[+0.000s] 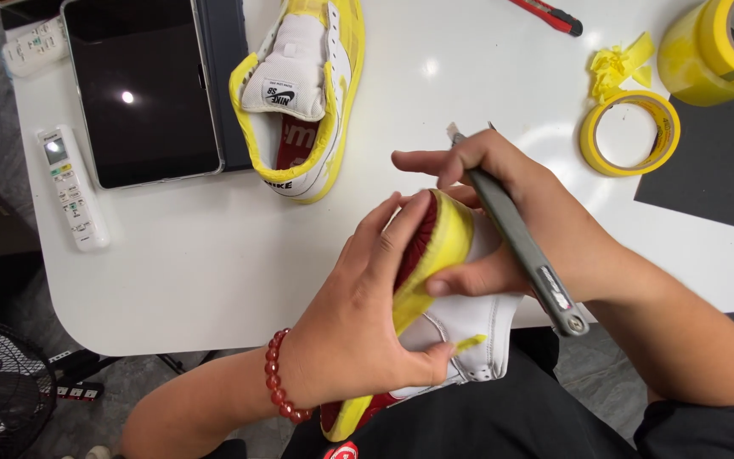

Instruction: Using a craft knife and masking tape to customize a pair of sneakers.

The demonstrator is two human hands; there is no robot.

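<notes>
Left hand (358, 323) fingers clamp a yellow-taped white shoe (460, 314) at the table's near edge; right hand (503, 204) fingers grip a grey craft knife (520, 242), its blade pointing away.

Bright, even light falls from above onto my white desk (214, 280), leaving soft glare patches on it and one sharp lamp reflection on the dark tablet screen (142, 93). Shadows under my hands are faint (barely any edge). Everything is sharp; the frame's edges bend slightly, and the floor corners fall dim.

Hobby workbench: white table (214, 280) with tape rolls (630, 133), sneakers (303, 93)
</notes>
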